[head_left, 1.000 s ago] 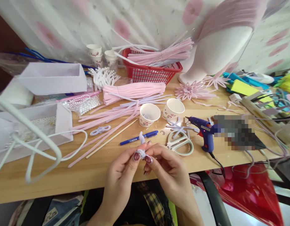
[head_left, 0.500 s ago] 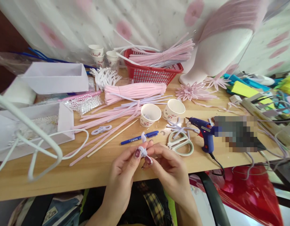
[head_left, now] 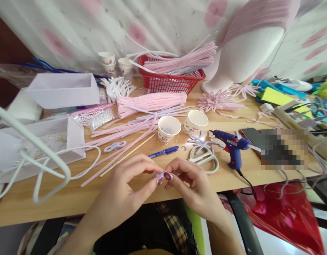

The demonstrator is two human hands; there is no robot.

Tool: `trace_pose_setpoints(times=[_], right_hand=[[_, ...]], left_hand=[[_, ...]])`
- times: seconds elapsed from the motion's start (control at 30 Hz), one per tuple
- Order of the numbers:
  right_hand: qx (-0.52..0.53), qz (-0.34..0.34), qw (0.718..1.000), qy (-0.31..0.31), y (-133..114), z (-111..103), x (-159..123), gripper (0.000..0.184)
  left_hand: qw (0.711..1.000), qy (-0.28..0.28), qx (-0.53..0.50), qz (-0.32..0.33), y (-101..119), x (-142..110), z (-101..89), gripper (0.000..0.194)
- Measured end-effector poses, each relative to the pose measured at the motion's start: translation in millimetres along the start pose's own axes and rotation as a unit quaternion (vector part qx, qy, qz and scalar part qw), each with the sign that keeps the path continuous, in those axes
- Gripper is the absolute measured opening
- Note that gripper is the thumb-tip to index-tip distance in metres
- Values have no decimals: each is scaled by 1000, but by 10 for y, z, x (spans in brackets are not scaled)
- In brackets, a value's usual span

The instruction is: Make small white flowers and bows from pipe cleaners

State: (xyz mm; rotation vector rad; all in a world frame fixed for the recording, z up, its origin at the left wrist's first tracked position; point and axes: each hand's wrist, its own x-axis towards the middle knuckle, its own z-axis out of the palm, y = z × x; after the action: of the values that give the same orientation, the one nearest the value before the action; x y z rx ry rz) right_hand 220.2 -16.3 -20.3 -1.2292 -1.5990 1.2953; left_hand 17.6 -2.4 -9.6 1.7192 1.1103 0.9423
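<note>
Both my hands meet over the table's front edge, pinching a small pale lilac pipe-cleaner piece (head_left: 159, 174) between the fingertips. My left hand (head_left: 126, 184) has thumb and fingers closed on it from the left. My right hand (head_left: 191, 184) pinches it from the right. Most of the piece is hidden by my fingers. Just beyond lie a blue pen (head_left: 163, 152) and pale green scissors (head_left: 204, 157) on the wooden table (head_left: 105, 194).
A blue glue gun (head_left: 231, 147) stands right of the scissors, its cord running off the edge. Two paper cups (head_left: 168, 128), loose pink pipe cleaners (head_left: 131, 127), a red basket (head_left: 171, 83), white boxes (head_left: 62, 88), a white foam head (head_left: 243, 60) and a white wire frame (head_left: 33, 156) surround them.
Both hands have turned and lowered a little. The upright end of the lilac piece no longer sticks up; it is now tucked between the fingertips. My left forearm has swung in from the left.
</note>
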Motion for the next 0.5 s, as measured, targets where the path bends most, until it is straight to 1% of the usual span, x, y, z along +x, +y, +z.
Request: trace_pose_setpoints(times=[0.1, 0.17, 0.27, 0.37, 0.5], right_hand=[[-17, 11, 999, -38, -54, -47, 13, 10], [-41, 6, 998, -45, -86, -53, 24, 10], [-62, 6, 997, -47, -125, -51, 44, 11], [-59, 13, 997, -47, -147, -63, 60, 11], [-25, 27, 998, -60, -151, -108, 62, 13]], left_hand=[[997, -26, 66, 5, 30, 37, -74, 8], [996, -29, 82, 1, 31, 47, -83, 8], [997, -30, 76, -5, 28, 59, -86, 11], [997, -32, 67, -9, 37, 77, -92, 13], [998, -29, 52, 7, 48, 100, -91, 12]])
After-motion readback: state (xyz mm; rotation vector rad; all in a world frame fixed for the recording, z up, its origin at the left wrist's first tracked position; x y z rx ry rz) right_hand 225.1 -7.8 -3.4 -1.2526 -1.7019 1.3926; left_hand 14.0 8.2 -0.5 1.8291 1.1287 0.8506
